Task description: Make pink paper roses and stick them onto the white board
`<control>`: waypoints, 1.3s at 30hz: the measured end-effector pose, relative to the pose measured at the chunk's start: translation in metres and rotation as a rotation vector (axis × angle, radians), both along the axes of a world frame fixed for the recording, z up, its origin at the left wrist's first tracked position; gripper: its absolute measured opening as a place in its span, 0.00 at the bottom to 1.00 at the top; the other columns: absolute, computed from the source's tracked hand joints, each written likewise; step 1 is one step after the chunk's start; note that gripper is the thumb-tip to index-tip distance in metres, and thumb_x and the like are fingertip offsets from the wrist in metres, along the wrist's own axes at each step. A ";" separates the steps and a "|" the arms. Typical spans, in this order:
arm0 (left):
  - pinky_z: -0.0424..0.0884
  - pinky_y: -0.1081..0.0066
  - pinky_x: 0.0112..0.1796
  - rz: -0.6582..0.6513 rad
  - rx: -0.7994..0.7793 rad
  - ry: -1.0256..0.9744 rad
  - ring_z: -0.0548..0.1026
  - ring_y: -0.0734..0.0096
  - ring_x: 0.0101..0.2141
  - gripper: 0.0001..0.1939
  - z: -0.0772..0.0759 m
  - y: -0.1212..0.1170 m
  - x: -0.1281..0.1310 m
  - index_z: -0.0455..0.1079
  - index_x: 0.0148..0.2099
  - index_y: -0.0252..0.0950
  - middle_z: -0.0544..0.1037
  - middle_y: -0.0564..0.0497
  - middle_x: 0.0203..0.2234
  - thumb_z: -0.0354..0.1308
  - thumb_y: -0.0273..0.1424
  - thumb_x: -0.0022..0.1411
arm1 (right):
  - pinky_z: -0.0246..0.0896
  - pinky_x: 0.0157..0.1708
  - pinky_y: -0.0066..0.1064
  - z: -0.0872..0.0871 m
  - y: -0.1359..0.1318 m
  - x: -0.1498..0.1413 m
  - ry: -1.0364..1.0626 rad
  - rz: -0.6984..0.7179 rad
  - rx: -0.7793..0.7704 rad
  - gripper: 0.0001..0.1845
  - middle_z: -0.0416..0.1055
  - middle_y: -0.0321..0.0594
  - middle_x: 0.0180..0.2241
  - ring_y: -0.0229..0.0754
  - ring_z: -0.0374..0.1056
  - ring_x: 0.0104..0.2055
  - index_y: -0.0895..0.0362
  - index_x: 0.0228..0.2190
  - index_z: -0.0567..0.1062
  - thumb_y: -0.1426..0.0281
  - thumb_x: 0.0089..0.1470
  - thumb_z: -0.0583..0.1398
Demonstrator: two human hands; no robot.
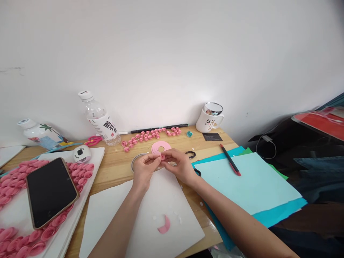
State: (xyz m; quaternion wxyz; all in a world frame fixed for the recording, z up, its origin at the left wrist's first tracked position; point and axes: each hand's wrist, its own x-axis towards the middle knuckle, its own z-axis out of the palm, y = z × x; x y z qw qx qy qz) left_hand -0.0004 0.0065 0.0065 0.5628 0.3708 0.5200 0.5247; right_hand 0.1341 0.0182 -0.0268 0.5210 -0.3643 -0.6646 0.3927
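Note:
Both hands meet above the far edge of a white sheet. A small pink rolled paper flower is pinched between the fingertips of my left hand and my right hand. Just behind them lies a pink paper spiral with a round hole. A roll of tape is partly covered by my left hand. Scissors with black handles lie partly hidden under my right hand. On the white sheet rests a pink paper crescent with small white scraps near it.
Small pink rolled flowers line the back beside a black pen. A bottle and a mug stand by the wall. Left, a phone rests on pink flowers; right, a marker lies on coloured sheets.

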 end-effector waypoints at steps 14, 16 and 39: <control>0.70 0.72 0.33 0.083 -0.018 0.098 0.74 0.71 0.27 0.12 0.001 0.008 -0.012 0.73 0.30 0.31 0.77 0.49 0.23 0.65 0.33 0.42 | 0.67 0.30 0.28 0.009 0.044 0.000 -0.427 -0.161 0.124 0.12 0.73 0.39 0.32 0.38 0.69 0.34 0.56 0.38 0.74 0.73 0.49 0.57; 0.69 0.72 0.33 0.135 -0.019 0.080 0.74 0.72 0.26 0.13 0.002 0.010 -0.016 0.72 0.31 0.31 0.77 0.49 0.23 0.65 0.34 0.42 | 0.65 0.33 0.29 0.015 0.069 0.004 -0.654 -0.271 0.091 0.15 0.74 0.39 0.33 0.41 0.68 0.37 0.57 0.40 0.73 0.74 0.48 0.58; 0.68 0.72 0.25 0.176 -0.073 -0.043 0.72 0.73 0.24 0.11 -0.002 0.018 -0.028 0.71 0.30 0.32 0.75 0.50 0.24 0.62 0.34 0.43 | 0.57 0.35 0.32 0.018 0.129 -0.004 -1.186 -0.298 0.097 0.07 0.72 0.43 0.37 0.46 0.61 0.41 0.55 0.31 0.76 0.66 0.51 0.58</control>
